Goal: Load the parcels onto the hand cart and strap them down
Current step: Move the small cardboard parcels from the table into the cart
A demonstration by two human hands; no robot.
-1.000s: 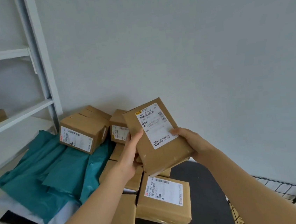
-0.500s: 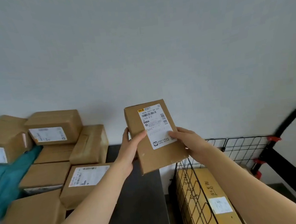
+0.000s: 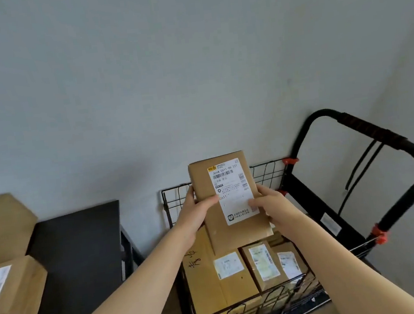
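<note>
I hold a flat brown parcel (image 3: 234, 233) with a white shipping label between both hands, above the hand cart's wire basket (image 3: 266, 173). My left hand (image 3: 197, 211) grips its left edge with the thumb across the front. My right hand (image 3: 272, 205) grips its right edge. Inside the basket lie several brown parcels (image 3: 228, 272), labels facing up. The cart's black handle (image 3: 377, 131) rises at the right, against the wall.
A black table (image 3: 77, 249) stands left of the cart, with two brown boxes (image 3: 8, 298) at its left end. A grey wall runs close behind everything. Red clips (image 3: 379, 234) fasten the basket to the cart frame.
My view has swung right from the table's parcel pile to the cart. Both hands have carried the flat parcel rightward until it hangs over the basket.
</note>
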